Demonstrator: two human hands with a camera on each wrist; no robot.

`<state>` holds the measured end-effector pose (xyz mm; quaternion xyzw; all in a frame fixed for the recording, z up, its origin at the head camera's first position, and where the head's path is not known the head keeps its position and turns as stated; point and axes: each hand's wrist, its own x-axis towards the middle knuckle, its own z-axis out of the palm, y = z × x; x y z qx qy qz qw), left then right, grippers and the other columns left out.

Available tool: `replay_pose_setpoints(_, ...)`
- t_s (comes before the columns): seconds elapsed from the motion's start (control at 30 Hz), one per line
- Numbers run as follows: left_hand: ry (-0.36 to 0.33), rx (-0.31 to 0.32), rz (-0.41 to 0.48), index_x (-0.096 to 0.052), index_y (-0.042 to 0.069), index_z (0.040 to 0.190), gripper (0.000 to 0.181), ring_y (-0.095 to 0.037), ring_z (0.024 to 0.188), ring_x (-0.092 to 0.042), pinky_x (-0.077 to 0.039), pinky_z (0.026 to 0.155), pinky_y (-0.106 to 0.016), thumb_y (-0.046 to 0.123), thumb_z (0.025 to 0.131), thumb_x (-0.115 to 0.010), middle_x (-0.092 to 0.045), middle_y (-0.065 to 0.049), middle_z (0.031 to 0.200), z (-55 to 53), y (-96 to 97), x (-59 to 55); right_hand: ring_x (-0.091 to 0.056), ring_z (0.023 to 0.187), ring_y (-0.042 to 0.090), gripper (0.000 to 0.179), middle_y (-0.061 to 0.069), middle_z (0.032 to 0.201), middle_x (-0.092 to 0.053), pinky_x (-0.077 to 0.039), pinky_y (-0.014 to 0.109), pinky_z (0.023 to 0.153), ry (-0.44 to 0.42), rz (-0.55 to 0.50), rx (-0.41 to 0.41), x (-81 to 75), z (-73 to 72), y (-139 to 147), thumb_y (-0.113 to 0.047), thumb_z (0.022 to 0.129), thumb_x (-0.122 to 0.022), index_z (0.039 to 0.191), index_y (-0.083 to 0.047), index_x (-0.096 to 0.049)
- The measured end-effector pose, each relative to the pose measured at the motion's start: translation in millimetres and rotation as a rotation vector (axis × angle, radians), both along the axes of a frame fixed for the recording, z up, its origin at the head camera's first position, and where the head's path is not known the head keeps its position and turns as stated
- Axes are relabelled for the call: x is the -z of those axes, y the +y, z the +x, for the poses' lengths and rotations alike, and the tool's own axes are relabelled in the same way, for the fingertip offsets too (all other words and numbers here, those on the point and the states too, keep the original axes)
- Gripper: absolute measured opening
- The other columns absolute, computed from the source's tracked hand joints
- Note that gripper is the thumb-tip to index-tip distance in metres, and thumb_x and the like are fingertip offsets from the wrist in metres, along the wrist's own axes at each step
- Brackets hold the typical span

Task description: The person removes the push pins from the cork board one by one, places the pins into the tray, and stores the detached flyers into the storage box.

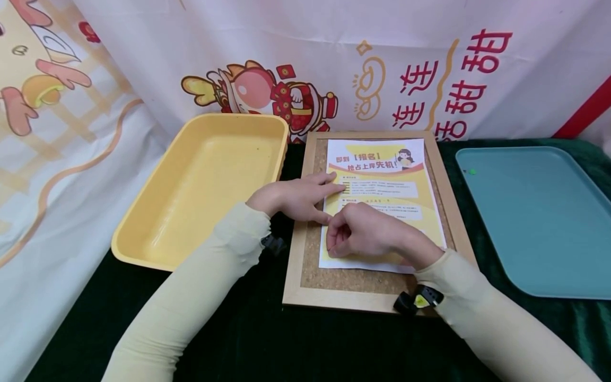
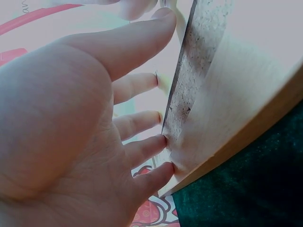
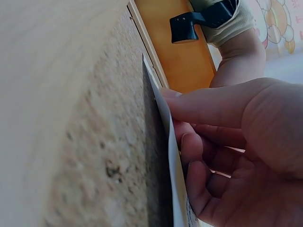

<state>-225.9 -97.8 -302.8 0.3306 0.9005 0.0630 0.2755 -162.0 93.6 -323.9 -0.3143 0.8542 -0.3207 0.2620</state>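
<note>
A yellow and white printed sheet of paper (image 1: pixel 382 185) lies on a wood-framed cork board (image 1: pixel 353 280). My left hand (image 1: pixel 305 197) spreads its fingers over the sheet's left edge, its thumb close to my right hand. My right hand (image 1: pixel 365 231) is curled at the lower left part of the sheet, thumb and forefinger together in a pinch. In the right wrist view the thumb (image 3: pixel 208 101) sits right at the paper's edge (image 3: pixel 171 142), which stands slightly off the cork (image 3: pixel 104 142). Whatever the fingertips pinch is hidden; I cannot tell what it is.
A yellow plastic bin (image 1: pixel 200 175) stands to the left of the board. On the right lies a blue-green tray (image 1: pixel 549 223) with a tiny green piece (image 1: pixel 472 171) near its upper left corner. Dark green cloth (image 1: pixel 248 329) covers the table, and a printed white curtain (image 1: pixel 315 32) hangs behind.
</note>
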Motion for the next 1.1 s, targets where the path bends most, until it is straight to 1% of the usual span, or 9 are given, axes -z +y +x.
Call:
replay_pose_setpoints(0.33,0.001,0.017,0.012,-0.023,0.021,0.171,0.081,-0.03,0.168,-0.006,-0.015,0.135,-0.046,0.045,0.106,-0.063,-0.005,-0.012,0.181,0.0,1.2,0.8,-0.056,0.068,0.011,0.015,-0.004,0.075,-0.066,-0.044,0.025,0.067,-0.004,-0.001,-0.013,0.9,0.9,1.9,-0.007,0.092,-0.076,0.084,-0.019,-0.076)
replay_pose_setpoints(0.67,0.006,0.003,0.004,-0.023,0.022,0.171,0.082,-0.029,0.168,-0.007,-0.017,0.135,-0.046,0.048,0.105,-0.063,-0.006,-0.01,0.181,0.6,-0.6,0.7,-0.057,0.068,0.011,0.015,-0.004,0.075,-0.066,-0.045,0.026,0.068,-0.013,-0.01,-0.023,1.9,-0.9,0.7,-0.006,0.091,-0.073,0.084,-0.019,-0.076)
replay_pose_setpoints(0.9,0.004,0.011,0.007,-0.023,0.021,0.171,0.082,-0.029,0.168,-0.005,-0.015,0.135,-0.047,0.047,0.105,-0.063,-0.006,-0.012,0.181,1.2,-1.3,-0.4,-0.057,0.067,0.011,0.014,-0.004,0.074,-0.066,-0.045,0.026,0.068,-0.007,-0.013,-0.027,2.7,-1.4,0.3,-0.008,0.091,-0.074,0.084,-0.019,-0.075)
replay_pose_setpoints(1.1,0.001,0.008,0.005,-0.023,0.022,0.171,0.082,-0.03,0.168,-0.006,-0.016,0.135,-0.048,0.048,0.105,-0.063,-0.006,-0.011,0.181,1.2,-0.3,-1.1,-0.056,0.066,0.011,0.014,-0.004,0.073,-0.065,-0.045,0.026,0.067,-0.005,-0.008,-0.026,3.0,-1.1,0.4,-0.008,0.091,-0.073,0.083,-0.02,-0.074)
